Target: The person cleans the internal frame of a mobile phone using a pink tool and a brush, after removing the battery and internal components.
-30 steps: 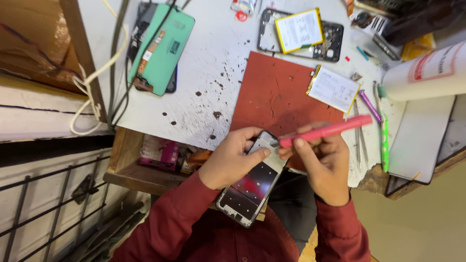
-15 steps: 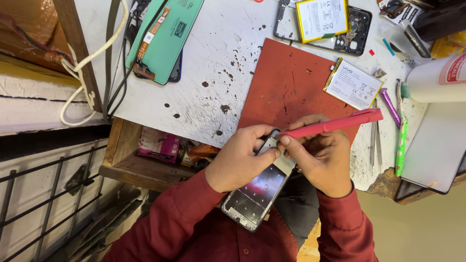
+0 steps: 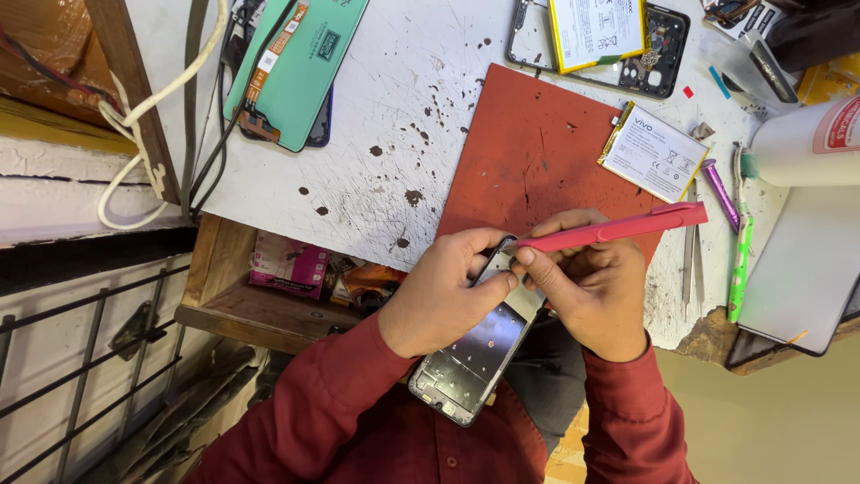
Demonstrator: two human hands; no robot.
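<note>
White, stained bench (image 3: 394,116) carries one red mat (image 3: 537,152), two loose batteries and one teal panel (image 3: 300,63). Left hand (image 3: 439,300) grips one opened phone (image 3: 470,358) held off the bench's near edge, above the lap. Right hand (image 3: 596,291) pinches one pink pry tool (image 3: 618,229), tip at the phone's top edge.

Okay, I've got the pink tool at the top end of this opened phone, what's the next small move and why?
Probably ease the pink tool gently along the top edge of the phone frame. Its tip sits right at that end, pinched by the right hand, while the left hand grips the same end to steady it. The phone hangs over the lap, off the red mat, so keep pressure light.
</note>
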